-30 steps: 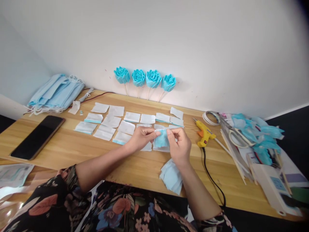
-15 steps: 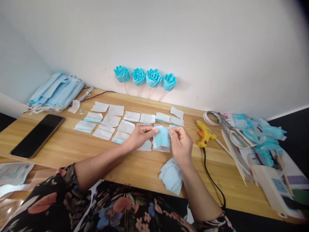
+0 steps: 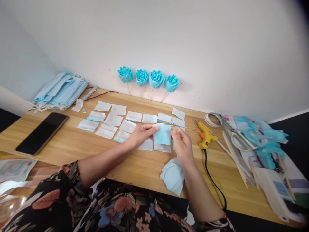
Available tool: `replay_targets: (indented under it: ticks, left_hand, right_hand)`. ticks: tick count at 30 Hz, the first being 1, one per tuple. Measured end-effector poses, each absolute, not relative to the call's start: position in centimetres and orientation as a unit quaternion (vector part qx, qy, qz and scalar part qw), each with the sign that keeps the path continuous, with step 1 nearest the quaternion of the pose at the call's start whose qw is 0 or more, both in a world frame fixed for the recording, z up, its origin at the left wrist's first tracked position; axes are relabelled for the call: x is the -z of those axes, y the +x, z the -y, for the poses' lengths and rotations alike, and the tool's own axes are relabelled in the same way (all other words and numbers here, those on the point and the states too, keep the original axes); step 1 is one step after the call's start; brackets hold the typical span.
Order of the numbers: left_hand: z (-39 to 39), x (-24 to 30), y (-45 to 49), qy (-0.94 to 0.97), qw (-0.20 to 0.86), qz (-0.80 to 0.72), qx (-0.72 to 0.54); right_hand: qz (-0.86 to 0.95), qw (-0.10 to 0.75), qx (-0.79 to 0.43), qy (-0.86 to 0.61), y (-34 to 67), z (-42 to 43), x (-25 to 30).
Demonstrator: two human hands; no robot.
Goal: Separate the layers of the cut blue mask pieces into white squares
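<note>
Between my two hands a light-blue square of mask fabric (image 3: 162, 134) is held up by its upper corners. My left hand (image 3: 143, 134) pinches its left corner between thumb and fingers. At the right corner, my right hand (image 3: 182, 143) pinches it too, with the fingertips partly hidden. Rows of white fabric pieces (image 3: 113, 119), some with a blue folded edge, lie behind and to the left of my hands; the held square covers part of one. Close to my right forearm rests a loose stack of pale-blue squares (image 3: 172, 175).
Several blue fabric flowers (image 3: 156, 79) on sticks lean on the wall. A yellow glue gun (image 3: 205, 134) with a black cord lies right, near tape (image 3: 213, 120), scissors (image 3: 242, 140) and blue scraps (image 3: 272, 145). Face masks (image 3: 62, 91) and a phone (image 3: 42, 133) lie left.
The square's top edge now looks straighter and flatter between my hands. Both hands keep their pinch on it. The whole view has shifted slightly.
</note>
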State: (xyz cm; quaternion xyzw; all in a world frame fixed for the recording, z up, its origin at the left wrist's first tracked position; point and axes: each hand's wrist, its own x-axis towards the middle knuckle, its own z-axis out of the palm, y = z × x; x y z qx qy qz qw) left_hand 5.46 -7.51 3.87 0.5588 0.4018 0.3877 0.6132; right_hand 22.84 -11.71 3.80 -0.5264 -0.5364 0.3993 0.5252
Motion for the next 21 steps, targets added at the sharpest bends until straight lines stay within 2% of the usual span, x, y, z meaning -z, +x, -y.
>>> replay_targets:
  ticks: [8, 15, 21]
  left_hand:
    - [7.4, -3.5, 5.4, 0.557, 0.613, -0.397, -0.395]
    - [7.3, -2.8, 5.6, 0.460, 0.690, -0.350, -0.435]
    - [7.2, -3.4, 5.6, 0.491, 0.653, -0.388, -0.426]
  right_hand:
    - [0.525, 0.509, -0.400, -0.553, 22.7, 11.6, -3.8]
    - [0.531, 0.505, -0.378, -0.566, 22.6, 11.6, -3.8]
    - [0.548, 0.495, -0.389, -0.551, 22.6, 11.6, -3.7]
